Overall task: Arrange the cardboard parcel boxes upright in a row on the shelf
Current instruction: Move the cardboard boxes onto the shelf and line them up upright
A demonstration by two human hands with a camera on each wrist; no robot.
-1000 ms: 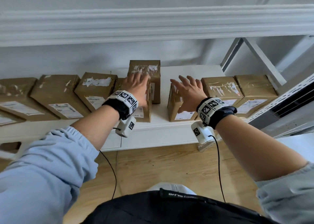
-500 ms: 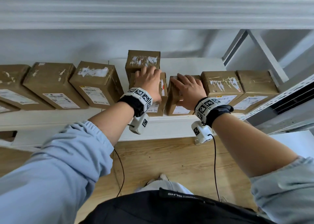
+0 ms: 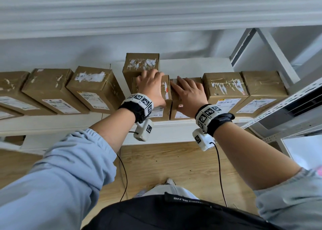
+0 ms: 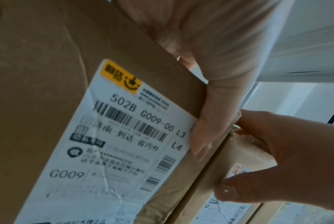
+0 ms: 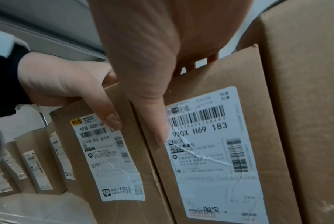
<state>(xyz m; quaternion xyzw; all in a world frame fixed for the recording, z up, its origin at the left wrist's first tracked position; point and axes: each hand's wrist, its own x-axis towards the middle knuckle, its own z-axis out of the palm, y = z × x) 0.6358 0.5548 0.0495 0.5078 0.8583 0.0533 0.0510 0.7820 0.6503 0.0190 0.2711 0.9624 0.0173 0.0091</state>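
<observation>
Head view down over shelf [image 3: 183,123]; wrist views close, sharing two middle boxes.

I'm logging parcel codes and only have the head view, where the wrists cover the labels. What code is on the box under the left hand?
Observer: The left wrist view shows the left hand on the left box. Its label reads 502B G009-00.
Operator: And under the right hand?
Observer: The right wrist view shows the right box with a label reading 900X H69 183.
Operator: Where are the thumbs?
Observer: Each lies down its box's front face, touching the label's edge.
</observation>
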